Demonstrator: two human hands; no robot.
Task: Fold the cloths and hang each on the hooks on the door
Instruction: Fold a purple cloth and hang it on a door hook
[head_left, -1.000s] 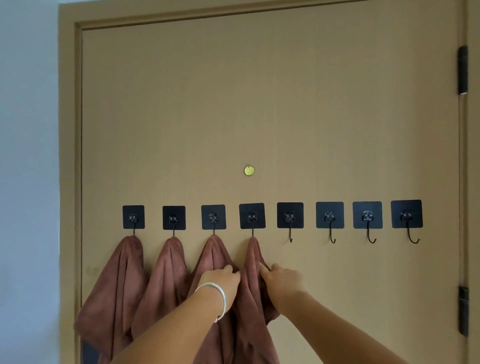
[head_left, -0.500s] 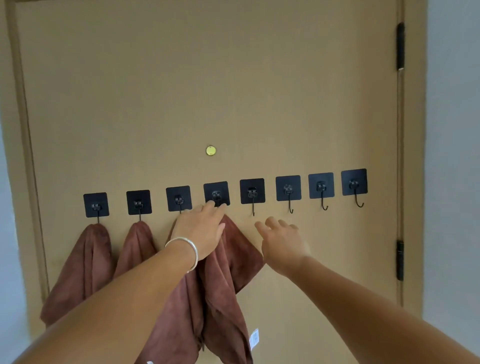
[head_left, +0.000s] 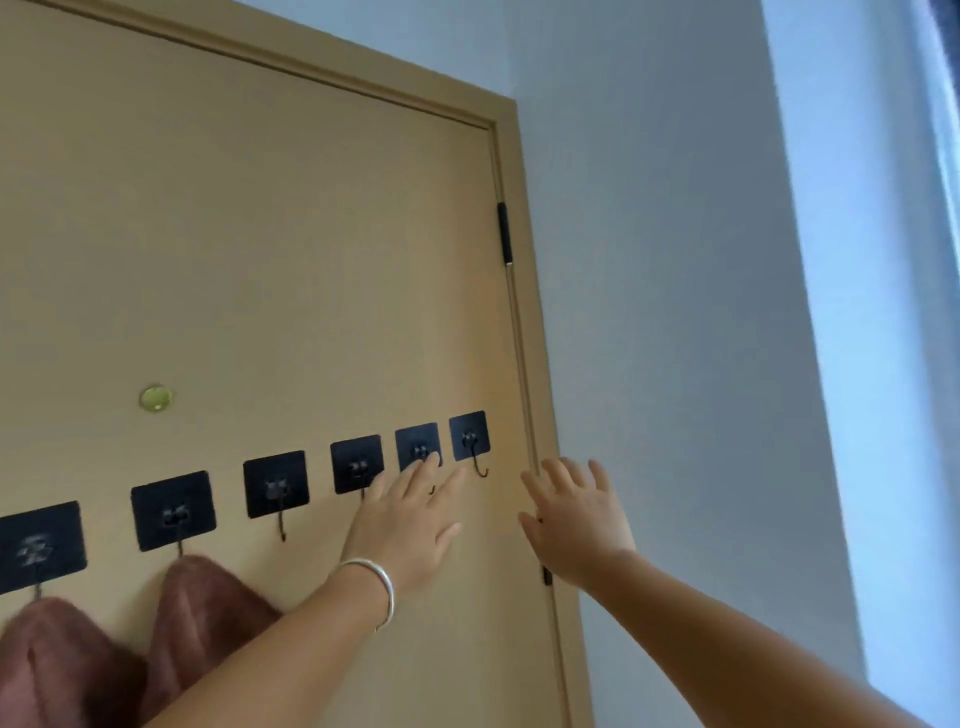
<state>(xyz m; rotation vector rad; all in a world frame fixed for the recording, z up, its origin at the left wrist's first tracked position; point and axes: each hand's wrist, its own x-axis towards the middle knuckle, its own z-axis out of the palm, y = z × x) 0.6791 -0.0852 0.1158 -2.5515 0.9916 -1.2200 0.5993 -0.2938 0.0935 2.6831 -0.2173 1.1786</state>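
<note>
Both the left hand (head_left: 410, 525) and the right hand (head_left: 579, 525) are reaching out spread and empty before the door (head_left: 260, 260), while the soft, light brown cloths (head_left: 202, 613) are hanging limp from the hooks (head_left: 174, 512), likely best gripped near their bunched tops.

Soft daylight came from the far right, where a bright bluish strip (head_left: 904, 364) was washed out to near white. The wall (head_left: 665, 312) beside it graded from pale to grey toward the door (head_left: 260, 234), which was evenly lit, with only faint shadows. The whole picture was smeared with motion blur: hooks (head_left: 275, 483), cloths (head_left: 202, 613) and both hands looked soft-edged. Straight lines leaned and bowed near the edges.
</note>
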